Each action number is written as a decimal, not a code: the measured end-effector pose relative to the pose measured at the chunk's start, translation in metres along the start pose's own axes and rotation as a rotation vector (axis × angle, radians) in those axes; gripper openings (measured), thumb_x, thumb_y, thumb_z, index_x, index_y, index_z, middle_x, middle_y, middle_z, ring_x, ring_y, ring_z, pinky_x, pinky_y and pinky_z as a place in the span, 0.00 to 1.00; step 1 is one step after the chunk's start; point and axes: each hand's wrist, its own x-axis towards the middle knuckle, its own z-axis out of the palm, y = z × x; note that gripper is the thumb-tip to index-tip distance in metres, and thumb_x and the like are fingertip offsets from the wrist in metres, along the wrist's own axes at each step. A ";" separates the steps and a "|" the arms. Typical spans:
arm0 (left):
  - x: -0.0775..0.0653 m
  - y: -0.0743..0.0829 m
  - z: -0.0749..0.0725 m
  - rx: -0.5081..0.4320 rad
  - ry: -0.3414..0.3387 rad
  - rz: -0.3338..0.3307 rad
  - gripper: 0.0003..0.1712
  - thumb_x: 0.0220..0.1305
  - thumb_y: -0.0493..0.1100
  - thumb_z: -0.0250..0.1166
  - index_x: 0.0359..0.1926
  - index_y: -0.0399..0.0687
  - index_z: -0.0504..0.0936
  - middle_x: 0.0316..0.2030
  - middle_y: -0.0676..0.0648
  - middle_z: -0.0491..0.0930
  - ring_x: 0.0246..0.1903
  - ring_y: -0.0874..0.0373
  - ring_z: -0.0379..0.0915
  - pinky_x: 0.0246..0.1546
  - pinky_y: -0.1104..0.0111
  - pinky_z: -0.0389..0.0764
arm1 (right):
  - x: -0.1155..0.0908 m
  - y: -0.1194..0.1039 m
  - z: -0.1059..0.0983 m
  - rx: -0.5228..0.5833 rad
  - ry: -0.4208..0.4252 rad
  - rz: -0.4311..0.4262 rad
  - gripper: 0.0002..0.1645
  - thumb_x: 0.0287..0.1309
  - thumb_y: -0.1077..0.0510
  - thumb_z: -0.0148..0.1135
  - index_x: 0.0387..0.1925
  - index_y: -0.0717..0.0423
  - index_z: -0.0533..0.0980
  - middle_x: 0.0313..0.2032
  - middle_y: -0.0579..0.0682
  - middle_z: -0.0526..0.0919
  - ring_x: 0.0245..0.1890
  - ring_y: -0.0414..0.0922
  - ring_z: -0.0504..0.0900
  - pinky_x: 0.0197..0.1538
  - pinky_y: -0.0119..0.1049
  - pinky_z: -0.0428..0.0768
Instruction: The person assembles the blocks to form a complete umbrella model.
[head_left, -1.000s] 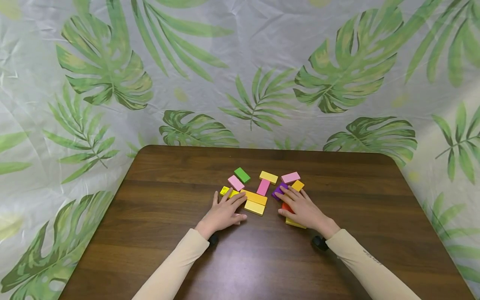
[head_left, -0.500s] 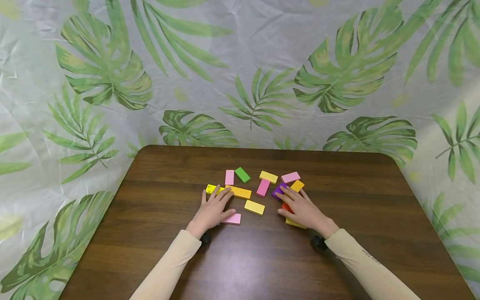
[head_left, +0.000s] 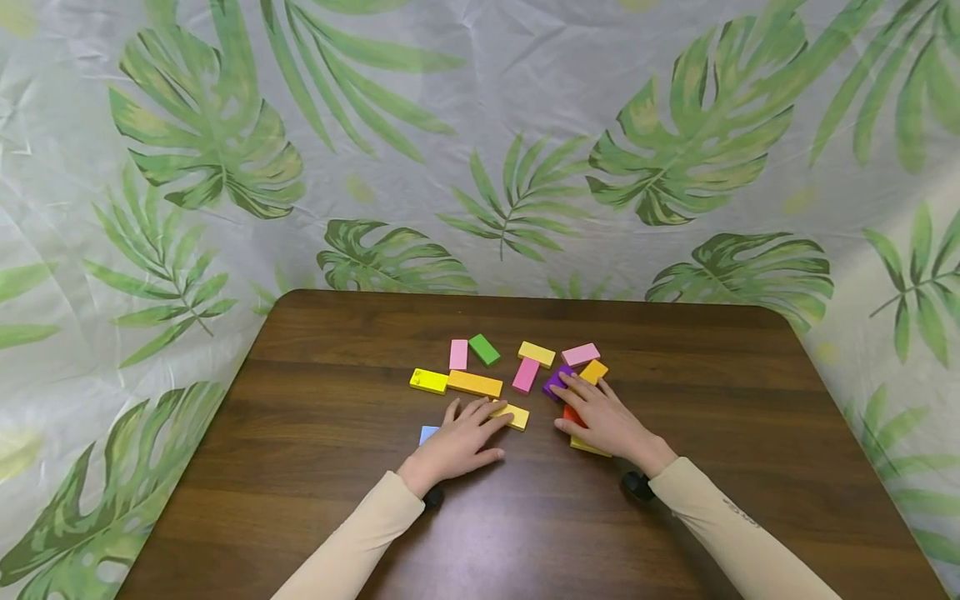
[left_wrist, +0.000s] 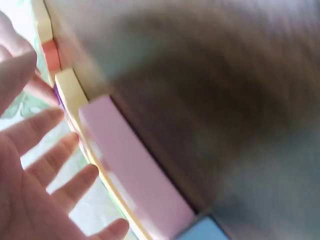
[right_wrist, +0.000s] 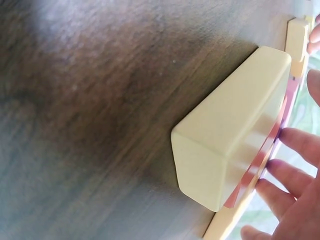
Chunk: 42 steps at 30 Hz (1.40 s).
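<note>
My left hand (head_left: 461,437) lies with spread fingers over the near end of a pale yellow block (head_left: 517,418), its fingertips at the block's top. Beneath that hand a light blue block (head_left: 427,433) peeks out, and the left wrist view shows a pink block (left_wrist: 135,160) next to it, mostly hidden in the head view. With fingers outstretched, my right hand (head_left: 607,417) rests over a cluster: a purple block (head_left: 557,383), a red block (head_left: 573,414), an orange block (head_left: 595,371) and a yellow block (head_left: 590,447). A cream block (right_wrist: 230,115) fills the right wrist view.
Behind the left hand lie a bright yellow block (head_left: 428,381), an orange block (head_left: 475,383), a pink block (head_left: 458,354) and a green block (head_left: 484,349). Farther right are a magenta block (head_left: 526,375), a yellow block (head_left: 537,354) and a pink block (head_left: 581,354). A brown table (head_left: 337,350) carries everything.
My left hand slid leftward, shifting the bright yellow and orange blocks left while a pink block turned. It then moved back right and nearer, onto the pale yellow block. The right hand stayed put.
</note>
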 end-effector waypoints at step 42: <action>0.002 0.016 0.005 0.098 0.026 0.137 0.27 0.66 0.55 0.60 0.64 0.57 0.72 0.66 0.48 0.63 0.66 0.54 0.57 0.59 0.46 0.57 | -0.001 -0.008 0.004 0.049 0.025 -0.150 0.34 0.62 0.47 0.61 0.66 0.57 0.68 0.69 0.58 0.61 0.67 0.55 0.61 0.65 0.61 0.54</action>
